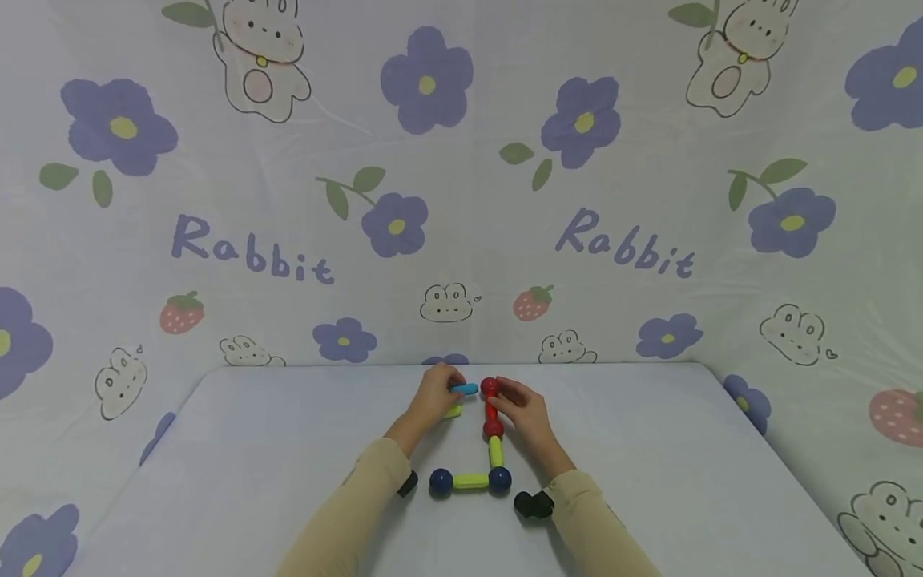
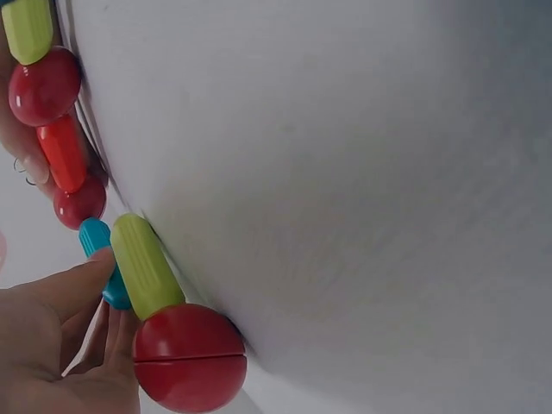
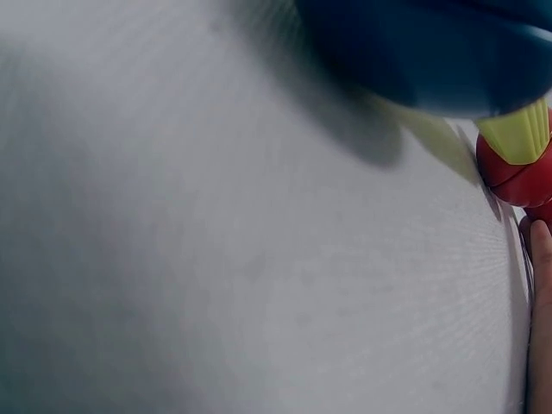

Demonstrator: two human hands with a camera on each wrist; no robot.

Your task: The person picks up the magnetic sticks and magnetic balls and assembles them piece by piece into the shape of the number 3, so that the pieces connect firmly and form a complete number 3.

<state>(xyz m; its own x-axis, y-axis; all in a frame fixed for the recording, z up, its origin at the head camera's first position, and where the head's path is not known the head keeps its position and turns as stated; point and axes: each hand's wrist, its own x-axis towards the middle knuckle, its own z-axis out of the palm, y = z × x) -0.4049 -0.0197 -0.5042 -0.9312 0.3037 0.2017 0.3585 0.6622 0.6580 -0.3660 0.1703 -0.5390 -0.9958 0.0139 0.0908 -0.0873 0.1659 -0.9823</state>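
My left hand (image 1: 435, 397) pinches a light blue stick (image 1: 465, 389) between thumb and fingers. Its free end points at the far red ball (image 1: 489, 387); I cannot tell if they touch. Around that ball and the red stick (image 1: 492, 410) below it, my right hand (image 1: 525, 407) has its fingers and thumb. This line runs on through a second red ball (image 1: 493, 429) and a yellow-green stick (image 1: 495, 453) to a dark blue ball (image 1: 500, 480). Beside the left hand, another yellow-green stick (image 2: 148, 263) joins a red ball (image 2: 190, 358), which the left arm hides in the head view.
A yellow-green stick (image 1: 471, 482) lies across the near side, between the corner ball and another dark blue ball (image 1: 441, 482). All rests on a white table (image 1: 252, 465). A printed rabbit-and-flower cloth (image 1: 461, 176) hangs behind and at both sides.
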